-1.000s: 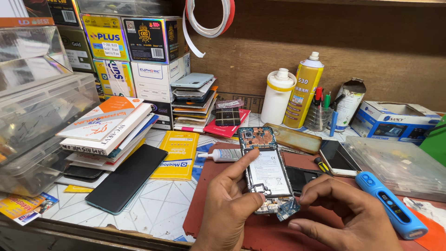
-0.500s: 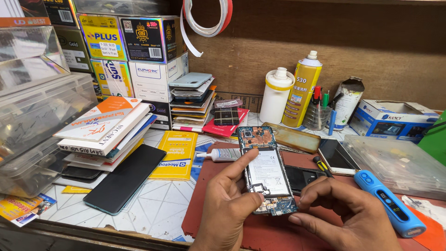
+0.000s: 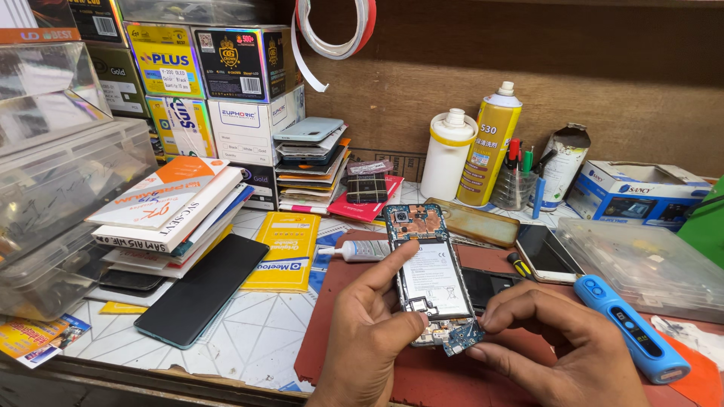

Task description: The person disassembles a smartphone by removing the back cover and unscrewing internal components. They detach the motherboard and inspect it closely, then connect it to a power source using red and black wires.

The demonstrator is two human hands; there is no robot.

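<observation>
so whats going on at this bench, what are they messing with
A person is working on an opened smartphone with its back cover off, so the battery and circuit boards show. The left hand steadies the phone, forefinger along its left edge. The right hand pinches a small board at the phone's bottom end. The phone is tilted up over a dark red work mat. A blue electric screwdriver lies to the right, a black phone to the left.

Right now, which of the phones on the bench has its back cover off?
The phone in the left hand: the opened phone shows battery and circuit board; the others are closed.
</observation>
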